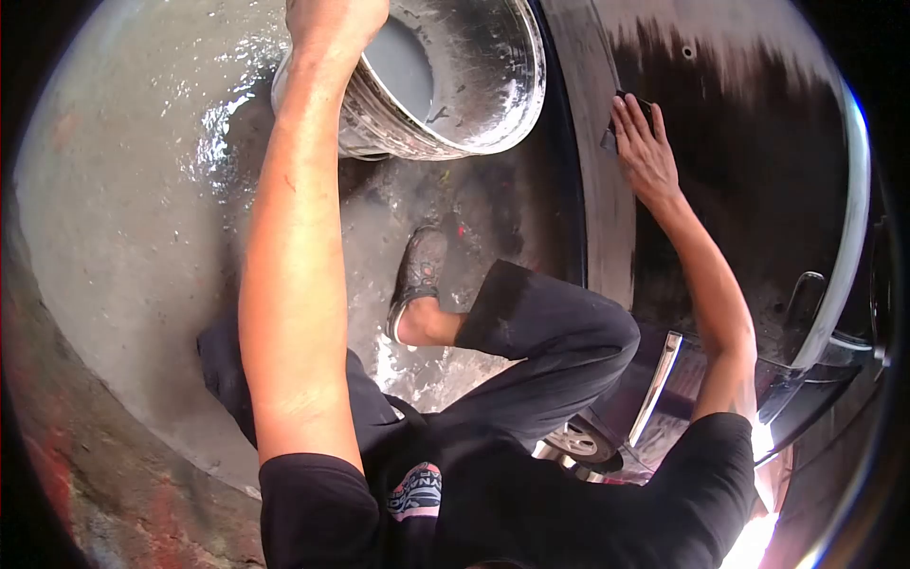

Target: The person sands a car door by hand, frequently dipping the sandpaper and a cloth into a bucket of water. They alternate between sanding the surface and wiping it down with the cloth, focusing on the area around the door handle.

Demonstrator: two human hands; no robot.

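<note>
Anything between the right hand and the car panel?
Yes: a thin dark pad, mostly hidden beneath the fingers of the right hand, sits against the car panel. Nothing else visible stands between them; what is directly under the palm can't be seen.

2 arms (301, 237) extend; right hand (646, 161) lies flattened, left hand (336, 24), cropped, perhaps curled.

You wear a black T-shirt (531, 503) with 2 short sleeves, and its print (415, 491) has pale letters above a pink band. Your trousers (559, 327) are dark and wide; your visible shoe (422, 261) is grey-brown, with a pale sole edge.
</note>
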